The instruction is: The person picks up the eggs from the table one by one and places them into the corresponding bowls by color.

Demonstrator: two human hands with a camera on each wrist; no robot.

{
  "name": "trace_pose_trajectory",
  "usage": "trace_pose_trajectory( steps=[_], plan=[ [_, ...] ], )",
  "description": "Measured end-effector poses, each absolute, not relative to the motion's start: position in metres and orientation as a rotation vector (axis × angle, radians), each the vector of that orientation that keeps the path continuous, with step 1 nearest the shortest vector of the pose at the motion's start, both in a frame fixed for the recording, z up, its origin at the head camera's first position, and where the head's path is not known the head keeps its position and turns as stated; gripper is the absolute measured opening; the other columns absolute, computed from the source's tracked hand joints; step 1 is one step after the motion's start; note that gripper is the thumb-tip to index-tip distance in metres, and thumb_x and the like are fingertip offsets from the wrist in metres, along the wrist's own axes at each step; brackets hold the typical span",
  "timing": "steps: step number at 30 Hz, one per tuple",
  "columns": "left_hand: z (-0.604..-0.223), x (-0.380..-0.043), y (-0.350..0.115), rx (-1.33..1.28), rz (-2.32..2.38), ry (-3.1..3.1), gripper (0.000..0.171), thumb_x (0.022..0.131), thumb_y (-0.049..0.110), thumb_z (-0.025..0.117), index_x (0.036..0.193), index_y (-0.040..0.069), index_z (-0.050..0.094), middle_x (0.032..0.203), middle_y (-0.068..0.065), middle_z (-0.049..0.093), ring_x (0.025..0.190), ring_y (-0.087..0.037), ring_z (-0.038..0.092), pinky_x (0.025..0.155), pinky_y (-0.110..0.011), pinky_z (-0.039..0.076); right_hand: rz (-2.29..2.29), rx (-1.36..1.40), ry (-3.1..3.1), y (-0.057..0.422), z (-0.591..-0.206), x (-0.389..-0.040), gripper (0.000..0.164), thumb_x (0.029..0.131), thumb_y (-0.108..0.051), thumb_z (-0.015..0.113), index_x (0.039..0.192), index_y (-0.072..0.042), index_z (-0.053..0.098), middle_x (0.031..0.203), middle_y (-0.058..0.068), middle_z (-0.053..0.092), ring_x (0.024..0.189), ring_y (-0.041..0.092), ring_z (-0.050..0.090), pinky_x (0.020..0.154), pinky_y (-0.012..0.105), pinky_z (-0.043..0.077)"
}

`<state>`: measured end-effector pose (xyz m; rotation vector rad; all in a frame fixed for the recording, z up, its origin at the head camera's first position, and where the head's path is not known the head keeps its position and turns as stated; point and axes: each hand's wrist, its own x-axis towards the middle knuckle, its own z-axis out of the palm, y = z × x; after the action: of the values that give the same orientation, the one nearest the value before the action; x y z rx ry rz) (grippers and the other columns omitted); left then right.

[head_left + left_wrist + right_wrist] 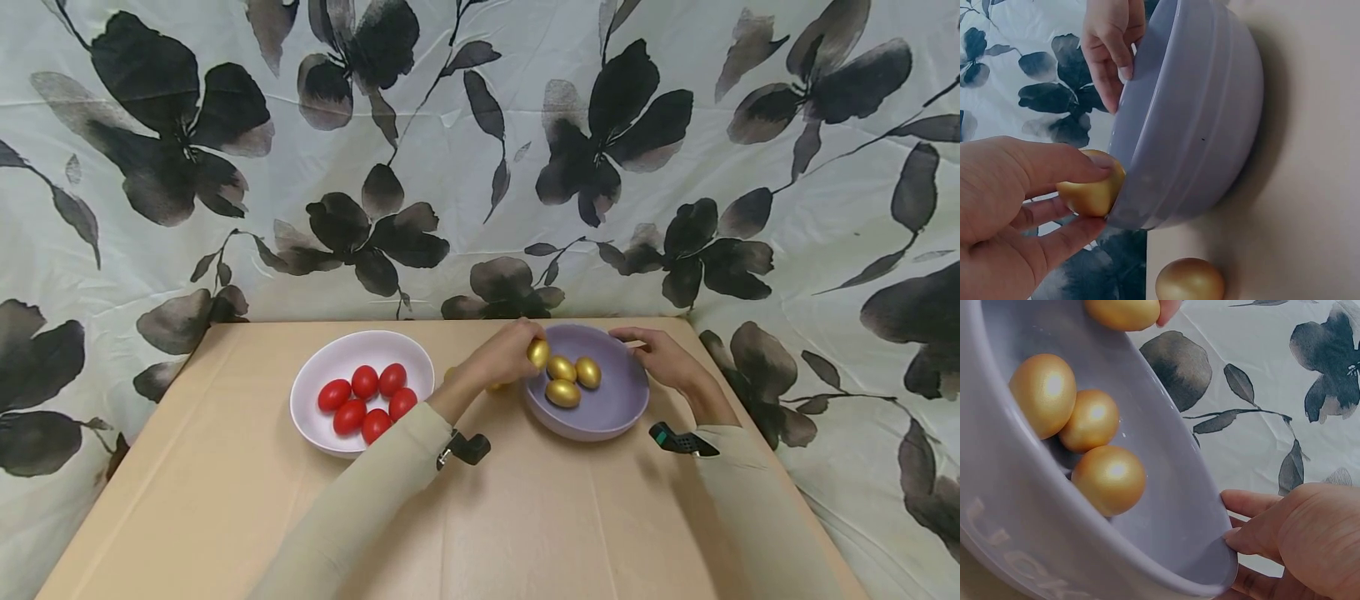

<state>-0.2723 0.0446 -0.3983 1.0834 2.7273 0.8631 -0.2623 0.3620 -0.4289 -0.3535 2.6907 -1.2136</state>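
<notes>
My left hand [501,357] pinches a golden egg [1092,187] between thumb and fingers, right at the left rim of a lavender bowl [587,431]. Inside that bowl sit three golden eggs, the nearest egg [562,393] lying on its side. On the bowl's opposite side, my right hand [663,360] grips the rim, the thumb and fingertips [1235,537] meeting its edge. Another golden egg [1190,282] rests on the table beside the bowl; in the head view my left hand mostly covers that spot.
A white bowl [303,412] with several red eggs [349,417] stands left, partly behind my left sleeve [375,500]. The wooden table [525,517] ends at a floral cloth [480,167] hanging behind it. Each wrist carries a dark camera [471,450].
</notes>
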Motion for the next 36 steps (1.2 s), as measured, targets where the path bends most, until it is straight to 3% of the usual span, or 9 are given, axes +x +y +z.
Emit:
trace_pose_trajectory(
  steps=[12,23,36],
  plan=[
    [-0.399,-0.267,0.062,1.189,0.634,2.744,0.043,0.087,0.001,0.072,0.129,-0.001,0.064,0.123,-0.014,0.061,0.109,-0.022,0.058,0.095,-0.029,0.05,-1.206,-0.347,2.69,0.363,-0.429,-0.262,0.052,0.099,0.011,0.037,0.147,-0.001,0.05,0.15,0.027,0.046,0.125,0.051,0.056,0.1,0.058,0.052],
    [-0.411,-0.272,0.079,1.268,0.457,2.77,0.017,0.095,0.002,0.061,0.109,0.003,0.071,0.104,-0.008,0.064,0.101,-0.019,0.058,0.093,-0.029,0.051,-1.198,-0.339,2.686,0.362,-0.43,-0.265,0.051,0.099,0.011,0.038,0.147,-0.001,0.05,0.15,0.027,0.046,0.125,0.051,0.057,0.101,0.059,0.051],
    [-0.416,-0.265,0.087,1.157,0.334,2.752,0.024,0.095,0.008,0.067,0.119,0.007,0.071,0.115,-0.005,0.063,0.105,-0.015,0.058,0.093,-0.026,0.051,-1.189,-0.35,2.69,0.363,-0.43,-0.265,0.051,0.099,0.01,0.037,0.147,-0.001,0.05,0.151,0.028,0.045,0.125,0.051,0.056,0.101,0.059,0.051]
  ],
)
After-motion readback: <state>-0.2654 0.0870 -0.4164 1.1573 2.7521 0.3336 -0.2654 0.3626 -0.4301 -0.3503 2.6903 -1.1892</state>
